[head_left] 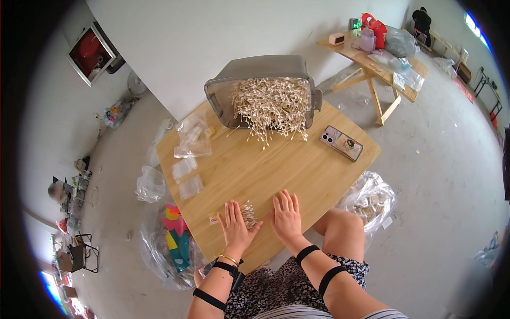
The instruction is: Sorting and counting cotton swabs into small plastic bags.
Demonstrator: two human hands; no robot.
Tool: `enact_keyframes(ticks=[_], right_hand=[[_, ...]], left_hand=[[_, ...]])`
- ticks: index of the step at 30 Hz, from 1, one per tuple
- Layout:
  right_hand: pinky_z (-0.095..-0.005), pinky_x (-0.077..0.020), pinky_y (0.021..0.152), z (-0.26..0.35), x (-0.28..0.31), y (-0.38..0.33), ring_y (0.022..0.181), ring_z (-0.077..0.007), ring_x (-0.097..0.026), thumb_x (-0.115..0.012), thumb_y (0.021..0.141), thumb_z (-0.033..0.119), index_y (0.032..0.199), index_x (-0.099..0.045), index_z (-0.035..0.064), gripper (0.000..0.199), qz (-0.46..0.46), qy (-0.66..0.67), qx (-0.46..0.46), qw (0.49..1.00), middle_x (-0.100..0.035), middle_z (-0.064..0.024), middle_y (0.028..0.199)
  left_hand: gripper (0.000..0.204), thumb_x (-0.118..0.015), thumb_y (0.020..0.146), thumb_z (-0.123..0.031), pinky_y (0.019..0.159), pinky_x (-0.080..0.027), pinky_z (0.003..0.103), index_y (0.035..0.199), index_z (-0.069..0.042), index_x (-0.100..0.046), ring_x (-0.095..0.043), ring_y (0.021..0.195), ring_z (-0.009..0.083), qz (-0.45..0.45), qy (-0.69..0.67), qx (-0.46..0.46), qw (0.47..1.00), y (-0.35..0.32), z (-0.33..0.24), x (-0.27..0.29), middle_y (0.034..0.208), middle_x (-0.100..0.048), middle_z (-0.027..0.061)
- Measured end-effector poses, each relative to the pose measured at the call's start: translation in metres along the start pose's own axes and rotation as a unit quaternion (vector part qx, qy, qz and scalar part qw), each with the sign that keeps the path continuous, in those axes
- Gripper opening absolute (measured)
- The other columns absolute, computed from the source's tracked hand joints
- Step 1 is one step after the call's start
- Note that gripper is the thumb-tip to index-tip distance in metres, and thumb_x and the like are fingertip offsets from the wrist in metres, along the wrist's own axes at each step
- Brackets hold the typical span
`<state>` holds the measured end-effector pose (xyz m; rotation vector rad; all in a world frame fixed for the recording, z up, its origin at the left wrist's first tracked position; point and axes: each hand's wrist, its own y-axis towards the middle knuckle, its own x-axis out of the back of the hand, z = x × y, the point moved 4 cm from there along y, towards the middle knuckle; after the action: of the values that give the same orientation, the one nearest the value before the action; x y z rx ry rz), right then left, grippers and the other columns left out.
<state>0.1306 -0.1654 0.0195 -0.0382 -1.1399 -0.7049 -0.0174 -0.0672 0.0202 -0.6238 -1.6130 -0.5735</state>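
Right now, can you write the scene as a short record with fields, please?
Surface: wooden table
Left hand: left hand flat on the table, fingers spread, beside a small bundle of cotton swabs
Right hand: right hand flat on the table, palm down, empty
Back of table: grey plastic bin tipped on its side, swab pile spilling out
Right of bin: phone lying flat
Left edge: small clear bags
Floor: large clear bags either side of the person's knees
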Motion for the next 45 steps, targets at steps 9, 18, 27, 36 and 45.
enact_keyframes(ticks=[9, 18, 27, 36, 45], right_hand=[[-0.0505, -0.0237, 0.121, 0.0, -0.003, 0.0, 0.142, -0.03, -0.037, -0.055, 0.095, 0.024, 0.133, -0.055, 0.0002, 0.044, 0.004, 0.0, 0.002, 1.0, -0.049, -0.0172, 0.141], [-0.05, -0.0215, 0.122, 0.003, -0.003, 0.0, 0.144, -0.0291, -0.035, -0.055, 0.094, 0.024, 0.133, -0.055, 0.0008, 0.046, 0.014, 0.004, -0.004, 1.0, -0.048, -0.0167, 0.143], [-0.0485, -0.0205, 0.123, 0.0, -0.003, -0.001, 0.144, -0.0293, -0.033, -0.053, 0.096, 0.024, 0.136, -0.052, -0.0001, 0.046, 0.017, -0.007, -0.007, 1.0, -0.046, -0.0165, 0.143], [-0.0486, -0.0216, 0.122, 0.006, -0.001, 0.0, 0.144, -0.0301, -0.034, -0.054, 0.095, 0.023, 0.135, -0.052, -0.0003, 0.046, 0.012, 0.007, -0.001, 1.0, -0.047, -0.0178, 0.142], [-0.0497, -0.0228, 0.122, 0.006, 0.003, 0.002, 0.141, -0.0321, -0.037, -0.055, 0.095, 0.02, 0.132, -0.054, -0.0015, 0.044, 0.009, 0.0, 0.01, 1.0, -0.048, -0.0186, 0.14]], left_hand=[[0.111, -0.069, 0.081, -0.06, 0.121, -0.012, 0.06, 0.156, 0.004, -0.018, -0.02, 0.151, 0.0378, -0.025, -0.005, -0.03, 0.999, -0.005, -0.005, -0.007, 0.161, -0.024, 0.0223], [0.112, -0.065, 0.083, -0.063, 0.122, -0.005, 0.06, 0.157, 0.004, -0.013, -0.011, 0.153, 0.0381, -0.024, 0.013, -0.027, 0.999, 0.003, 0.0, -0.007, 0.164, -0.015, 0.0244], [0.104, -0.059, 0.09, -0.056, 0.122, 0.0, 0.059, 0.158, 0.004, -0.008, -0.003, 0.154, 0.0382, 0.031, 0.002, -0.059, 0.998, -0.041, -0.011, -0.013, 0.165, -0.008, 0.0246], [0.099, -0.05, 0.093, -0.063, 0.122, -0.001, 0.059, 0.158, 0.003, -0.014, -0.005, 0.155, 0.0364, 0.021, 0.004, -0.086, 0.996, -0.057, -0.004, -0.013, 0.166, -0.013, 0.0206], [0.114, -0.056, 0.084, -0.073, 0.124, -0.003, 0.056, 0.158, 0.001, -0.01, -0.009, 0.155, 0.031, 0.018, -0.002, -0.126, 0.992, -0.043, 0.015, 0.003, 0.166, -0.014, 0.0169]])
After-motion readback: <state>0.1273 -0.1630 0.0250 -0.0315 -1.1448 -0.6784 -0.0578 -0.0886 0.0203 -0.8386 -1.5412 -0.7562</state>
